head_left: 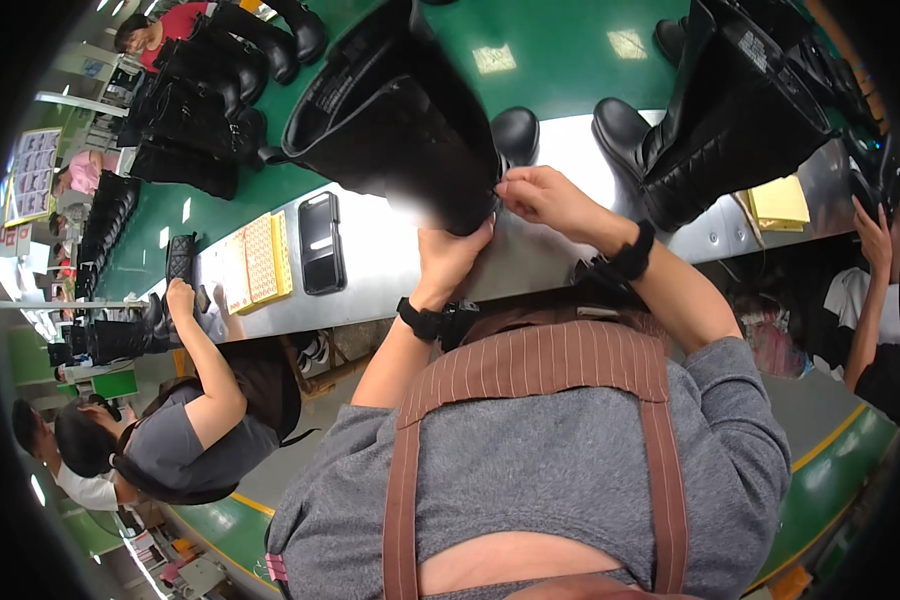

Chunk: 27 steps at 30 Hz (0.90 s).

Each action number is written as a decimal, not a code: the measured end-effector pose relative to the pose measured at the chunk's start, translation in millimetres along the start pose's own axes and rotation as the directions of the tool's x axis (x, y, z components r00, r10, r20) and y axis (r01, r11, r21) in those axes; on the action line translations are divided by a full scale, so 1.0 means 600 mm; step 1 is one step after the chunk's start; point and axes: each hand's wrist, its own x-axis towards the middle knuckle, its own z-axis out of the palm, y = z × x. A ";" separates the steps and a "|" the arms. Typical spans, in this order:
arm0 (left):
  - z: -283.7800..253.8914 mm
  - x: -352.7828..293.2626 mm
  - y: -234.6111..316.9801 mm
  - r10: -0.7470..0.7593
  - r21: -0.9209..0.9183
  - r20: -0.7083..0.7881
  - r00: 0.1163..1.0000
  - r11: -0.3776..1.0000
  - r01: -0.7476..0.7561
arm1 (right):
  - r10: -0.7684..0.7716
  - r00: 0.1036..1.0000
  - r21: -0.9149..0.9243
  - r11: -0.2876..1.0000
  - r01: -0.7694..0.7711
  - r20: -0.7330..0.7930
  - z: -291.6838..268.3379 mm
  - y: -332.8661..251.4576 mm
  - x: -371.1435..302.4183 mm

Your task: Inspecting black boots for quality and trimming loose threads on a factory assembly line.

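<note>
A tall black boot [395,120] is gripped from below by the left hand [448,252] at the workbench's [390,265] near edge.
Its rim is pinched by the right hand [540,195]; further boots [730,110] wait beyond.

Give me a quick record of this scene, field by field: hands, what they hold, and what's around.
Left hand: grips the tall black boot from below
Right hand: pinches at the boot's edge
Boot: tilted, lifted over the conveyor belt
Wrists: black bands on both
Nearby: second black boot, black phone, yellow sheet
Co-worker's hand: on the table edge
</note>
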 end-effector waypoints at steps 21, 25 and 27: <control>0.068 0.016 0.208 0.119 -0.151 0.523 0.844 0.988 -0.046 | -0.524 0.685 -0.811 0.560 -0.171 -0.506 -0.178 -0.002 -0.275; 0.250 0.073 0.092 -0.162 -0.037 0.657 0.736 0.968 0.247 | -0.434 0.659 -0.611 0.790 -0.049 -0.614 -0.179 0.035 -0.222; 0.285 0.074 0.078 -0.180 -0.065 0.665 0.725 0.953 0.296 | -0.449 0.650 -0.617 0.786 -0.039 -0.613 -0.185 0.045 -0.230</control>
